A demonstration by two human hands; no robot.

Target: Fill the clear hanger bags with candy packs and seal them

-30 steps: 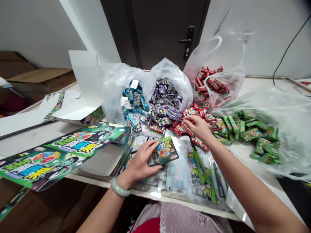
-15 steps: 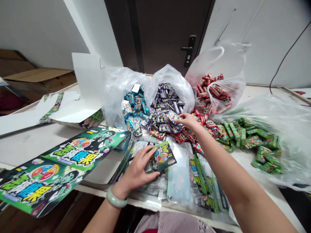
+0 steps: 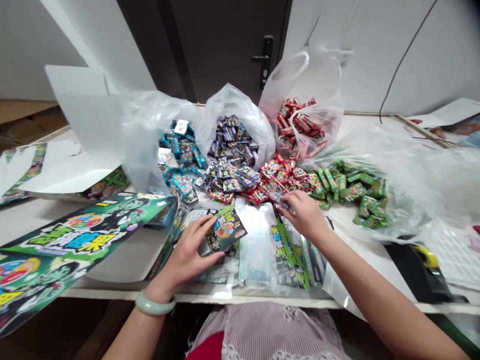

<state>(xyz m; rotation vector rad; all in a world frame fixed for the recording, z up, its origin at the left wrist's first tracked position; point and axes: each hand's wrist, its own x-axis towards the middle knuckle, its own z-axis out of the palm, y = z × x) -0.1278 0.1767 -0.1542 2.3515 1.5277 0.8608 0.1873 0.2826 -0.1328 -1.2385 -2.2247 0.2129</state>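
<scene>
My left hand (image 3: 195, 246) lies around the left edge of a green-and-black printed card (image 3: 226, 229), thumb along its lower side and fingers over its top. Its fingertips are partly hidden. My right hand (image 3: 304, 212) is closed in a pinch on a small purple candy packet (image 3: 275, 196), just in front of the red candy packets (image 3: 281, 175). Behind them, purple packets (image 3: 232, 142) spill from a clear bag. Under and beside the card lie clear plastic sleeves (image 3: 257, 250) and more printed cards (image 3: 288, 245).
Blue packets (image 3: 183, 155) lie at the left and green packets (image 3: 356, 190) at the right, by plastic bags. Large printed card sheets (image 3: 86, 227) reach over the table's left front edge. A yellow tape roll (image 3: 426, 256) sits at the right.
My right hand has drawn back from the purple pile toward me with a purple packet. My left hand stays on the card. The view has swung to the right.
</scene>
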